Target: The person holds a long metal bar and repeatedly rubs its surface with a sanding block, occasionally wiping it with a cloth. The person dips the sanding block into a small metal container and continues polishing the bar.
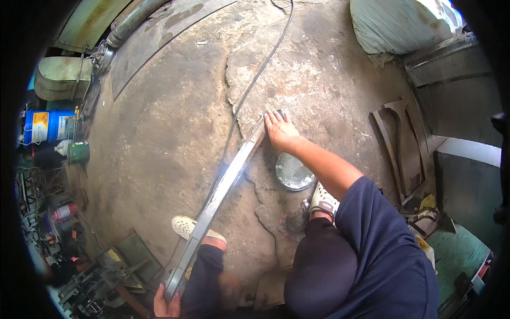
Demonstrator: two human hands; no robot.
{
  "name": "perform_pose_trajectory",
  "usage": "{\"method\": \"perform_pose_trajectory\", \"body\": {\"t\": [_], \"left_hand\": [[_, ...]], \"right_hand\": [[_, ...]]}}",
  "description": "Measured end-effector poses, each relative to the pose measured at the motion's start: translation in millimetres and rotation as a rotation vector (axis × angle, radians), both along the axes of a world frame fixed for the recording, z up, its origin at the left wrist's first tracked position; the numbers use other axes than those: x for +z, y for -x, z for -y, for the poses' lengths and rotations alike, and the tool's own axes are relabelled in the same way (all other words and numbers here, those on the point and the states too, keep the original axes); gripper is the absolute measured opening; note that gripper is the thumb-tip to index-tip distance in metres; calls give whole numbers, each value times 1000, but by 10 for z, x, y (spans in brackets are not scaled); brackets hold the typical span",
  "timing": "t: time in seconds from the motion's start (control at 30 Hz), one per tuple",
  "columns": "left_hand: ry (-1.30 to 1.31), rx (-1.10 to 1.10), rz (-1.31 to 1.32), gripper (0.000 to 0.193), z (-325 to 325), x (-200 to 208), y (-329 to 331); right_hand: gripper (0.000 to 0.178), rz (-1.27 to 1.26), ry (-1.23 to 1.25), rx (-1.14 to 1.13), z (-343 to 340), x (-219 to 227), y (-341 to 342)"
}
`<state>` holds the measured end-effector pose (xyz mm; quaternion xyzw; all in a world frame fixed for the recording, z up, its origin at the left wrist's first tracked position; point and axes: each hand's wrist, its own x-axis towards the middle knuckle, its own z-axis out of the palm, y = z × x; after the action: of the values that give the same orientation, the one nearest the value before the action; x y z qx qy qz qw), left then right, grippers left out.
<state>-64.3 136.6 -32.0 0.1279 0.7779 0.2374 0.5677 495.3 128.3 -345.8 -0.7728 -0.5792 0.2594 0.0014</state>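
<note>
A long, narrow silvery metal bar [215, 198] slants across the middle, rising from lower left to upper centre above the floor. My left hand [167, 304] is closed around its near end, fingers along the side. At the far end lies my right hand [280, 130], palm down, with its fingers bent over the bar. Something small and dark [282, 112] shows at those fingertips; its kind I cannot make out. Light glares off the bar's middle. Right of the bar, below my right forearm, a round metal lid or tin [294, 171] rests on the floor.
A dark cable [254, 87] runs over the cracked concrete floor [159, 133] and passes beneath the bar. Blue buckets [47, 126] and tools crowd the left side. A metal frame [402, 151] lies at right, near a covered bundle [401, 26]. My feet flank the bar's lower half.
</note>
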Motion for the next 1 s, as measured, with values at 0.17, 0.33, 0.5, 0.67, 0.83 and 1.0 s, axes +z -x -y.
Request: {"method": "perform_pose_trajectory", "body": {"t": [0.17,0.33,0.5,0.67,0.83,1.0], "left_hand": [[51,8,-9,27,34,42,-52],[60,63,-111,25,57,-97,78],[37,48,-81,18,8,-96,4],[-41,57,-123,18,34,-43,-2],[-31,21,-108,16,2,-103,-27],[-48,65,-134,17,15,-63,-7]], "right_hand": [[71,-74,-128,157,30,6,690],[68,-39,13,33,-230,-24,303],[75,17,-15,35,-90,-98,199],[81,-112,8,69,5,22,552],[78,-8,55,-39,-187,-135,180],[70,-15,21,17,-114,16,439]]}}
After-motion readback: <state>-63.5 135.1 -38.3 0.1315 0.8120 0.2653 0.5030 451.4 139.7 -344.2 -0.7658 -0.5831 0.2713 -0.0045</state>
